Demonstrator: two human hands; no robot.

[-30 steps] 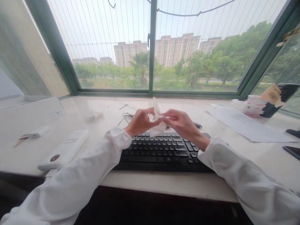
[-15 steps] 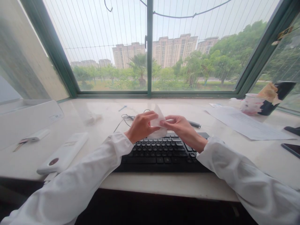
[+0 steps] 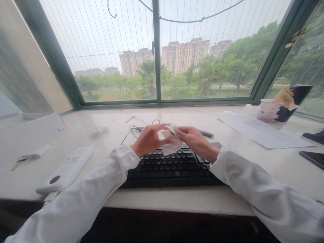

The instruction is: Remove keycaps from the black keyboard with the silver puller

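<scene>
Both hands meet over the back of a black keyboard (image 3: 164,168), holding a thin white tissue (image 3: 170,148) between them. My right hand (image 3: 196,140) pinches the tissue's upper part between thumb and fingers. On the other side, my left hand (image 3: 149,138) curves around the tissue, its thumb against the front and its fingers at the top edge. The tissue's lower part hangs loose over the keys. A small dark spot shows near the pinch, too small to make out.
A coiled black cable (image 3: 135,129) and a dark pen-like stick (image 3: 206,134) lie behind the keyboard. To the left are a white power bank (image 3: 67,170) and a white box (image 3: 30,131). Printed paper (image 3: 263,131), a cup (image 3: 268,109) and a phone (image 3: 314,158) are at right.
The tissue's raised upper corner has been folded down, and more of it hangs below my hands. My hands stay close together over the keyboard. The view has shifted slightly.
</scene>
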